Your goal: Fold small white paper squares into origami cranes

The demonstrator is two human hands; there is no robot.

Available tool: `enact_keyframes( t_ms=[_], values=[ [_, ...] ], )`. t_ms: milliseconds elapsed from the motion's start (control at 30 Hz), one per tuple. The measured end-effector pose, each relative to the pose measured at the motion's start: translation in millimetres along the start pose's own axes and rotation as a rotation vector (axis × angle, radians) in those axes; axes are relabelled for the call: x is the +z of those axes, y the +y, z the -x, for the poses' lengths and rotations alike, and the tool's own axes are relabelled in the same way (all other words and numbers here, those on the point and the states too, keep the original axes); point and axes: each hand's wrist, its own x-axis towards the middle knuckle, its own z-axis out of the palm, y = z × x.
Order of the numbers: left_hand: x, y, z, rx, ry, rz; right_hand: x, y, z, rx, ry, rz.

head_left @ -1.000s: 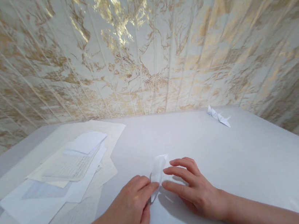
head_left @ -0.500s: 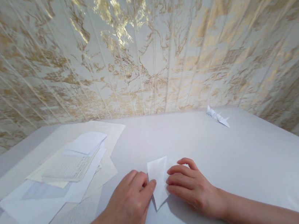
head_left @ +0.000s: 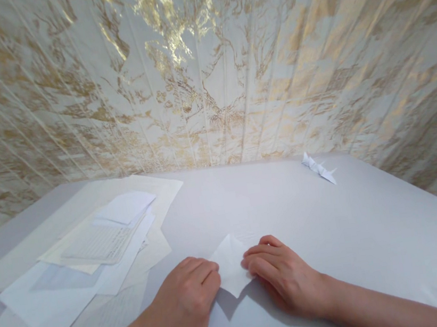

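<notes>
Between my two hands is a small white sheet of folded paper [head_left: 233, 269], diamond-like in outline, with a crease running down its middle. Its near corner points toward me and casts a shadow on the table, so that edge seems slightly raised. My left hand [head_left: 191, 296] is closed, pinching the paper's left corner between thumb and fingers. On the opposite side my right hand [head_left: 281, 273] grips the right corner, fingers curled and pressed together. The thumb of the right hand is mostly hidden.
Overlapping sheets of paper [head_left: 52, 303], some with writing, lie spread over the table's left side. Small folded paper figures [head_left: 319, 168] rest near the back right. The white table [head_left: 372, 229] meets a gold-patterned wall covering [head_left: 199, 80] at its far edge.
The folded paper has turned and opened from a narrow, slanted shape to a wider diamond. My right hand's spread fingers have closed on its right corner; my left hand still holds its left side.
</notes>
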Motion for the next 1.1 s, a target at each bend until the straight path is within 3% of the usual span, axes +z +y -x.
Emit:
enact_keyframes(
  t_ms=[300, 400, 533, 800, 1000, 1100],
  values=[
    [-5.1, -4, -11, -0.367, -0.099, 0.229, 6, -4, 5, 0.487, 0.031, -0.249],
    [-4.6, -6, -16, -0.458, -0.125, 0.281, 9, -2, 5, 0.541, 0.028, -0.292],
    [-3.7, -6, -19, -0.519, -0.14, 0.315, 9, -1, 2, 0.493, 0.028, -0.259],
    [-3.5, -5, -17, -0.399, -0.186, 0.166, 7, -4, -4, 0.431, -0.033, -0.196],
    [3.3, 4, -7, -0.13, 0.043, -0.05, 7, -4, -3, 0.403, -0.041, -0.184],
    [4.0, 13, 0, -0.031, -0.033, -0.102, 7, -4, -3, 0.405, -0.051, -0.204]
  ],
)
